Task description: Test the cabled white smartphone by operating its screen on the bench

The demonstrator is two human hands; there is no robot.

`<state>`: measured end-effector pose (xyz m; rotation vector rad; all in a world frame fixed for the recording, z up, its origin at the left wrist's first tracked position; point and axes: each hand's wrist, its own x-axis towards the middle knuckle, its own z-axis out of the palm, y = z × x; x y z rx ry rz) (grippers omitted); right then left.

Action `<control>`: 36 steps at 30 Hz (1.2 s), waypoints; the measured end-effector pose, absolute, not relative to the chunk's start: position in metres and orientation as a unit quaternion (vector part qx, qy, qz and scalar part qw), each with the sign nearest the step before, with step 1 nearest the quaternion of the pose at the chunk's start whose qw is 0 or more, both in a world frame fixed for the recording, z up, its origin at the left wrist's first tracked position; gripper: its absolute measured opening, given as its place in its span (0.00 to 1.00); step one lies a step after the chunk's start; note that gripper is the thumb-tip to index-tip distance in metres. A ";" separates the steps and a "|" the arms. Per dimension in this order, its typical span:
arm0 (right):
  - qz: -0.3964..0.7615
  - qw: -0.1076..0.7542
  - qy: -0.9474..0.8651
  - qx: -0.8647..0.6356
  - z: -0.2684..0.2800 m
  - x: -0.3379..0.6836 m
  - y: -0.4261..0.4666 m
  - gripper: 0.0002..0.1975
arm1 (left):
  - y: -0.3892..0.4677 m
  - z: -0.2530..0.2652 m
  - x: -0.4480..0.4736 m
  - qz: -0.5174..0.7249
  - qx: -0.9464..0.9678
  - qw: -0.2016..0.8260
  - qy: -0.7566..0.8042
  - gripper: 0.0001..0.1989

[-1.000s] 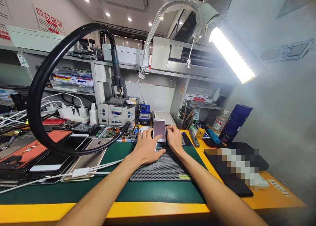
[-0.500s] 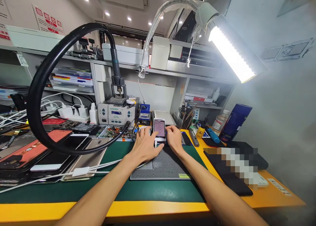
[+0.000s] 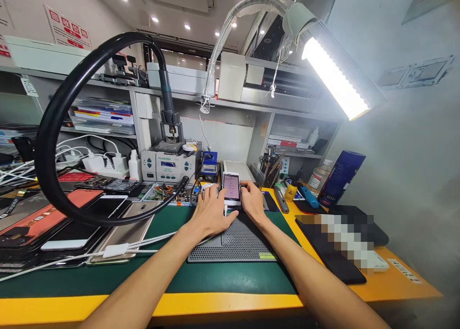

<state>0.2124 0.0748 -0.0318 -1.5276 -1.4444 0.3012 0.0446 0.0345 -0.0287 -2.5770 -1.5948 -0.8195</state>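
Note:
A white smartphone (image 3: pixel 231 189) with a lit pinkish screen of text lines is tilted up toward me, beyond the grey perforated mat (image 3: pixel 244 245). A white cable plug (image 3: pixel 225 209) meets its lower edge. My left hand (image 3: pixel 211 210) lies at the phone's left side. Its fingers are spread, the index fingertip is by the left edge and the thumb stretches out below the phone. The fingers of my right hand (image 3: pixel 253 202) are curled and closed on the phone's right edge, their tips partly hidden.
A thick black hose (image 3: pixel 46 128) loops over stacked phones (image 3: pixel 118 228) at left. Behind stands a grey rework station (image 3: pixel 168 165) beside a tray of small parts (image 3: pixel 168 193). A bright lamp (image 3: pixel 334 77) hangs at upper right. Bottles (image 3: pixel 320 174) and a blue can (image 3: pixel 343 175) stand at right.
My left index finger has moved from over the screen to the phone's left edge. The text on the screen looks different. My right hand stays at the right edge.

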 end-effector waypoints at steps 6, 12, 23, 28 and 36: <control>0.087 0.407 -0.645 -0.641 -0.033 0.212 0.074 0.23 | 0.036 -0.030 0.045 -0.259 -0.818 -0.004 -0.514 0.38; 0.091 0.381 -0.650 -0.651 -0.029 0.209 0.069 0.23 | 0.037 -0.030 0.045 -0.261 -0.815 -0.002 -0.517 0.36; 0.122 0.451 -0.616 -0.635 -0.031 0.210 0.074 0.22 | 0.038 -0.031 0.043 -0.260 -0.818 0.005 -0.512 0.36; 0.130 0.482 -0.600 -0.625 -0.033 0.210 0.075 0.22 | 0.037 -0.030 0.044 -0.255 -0.817 0.008 -0.517 0.35; 0.136 0.504 -0.592 -0.614 -0.035 0.211 0.078 0.22 | 0.036 -0.027 0.044 -0.246 -0.816 0.011 -0.523 0.35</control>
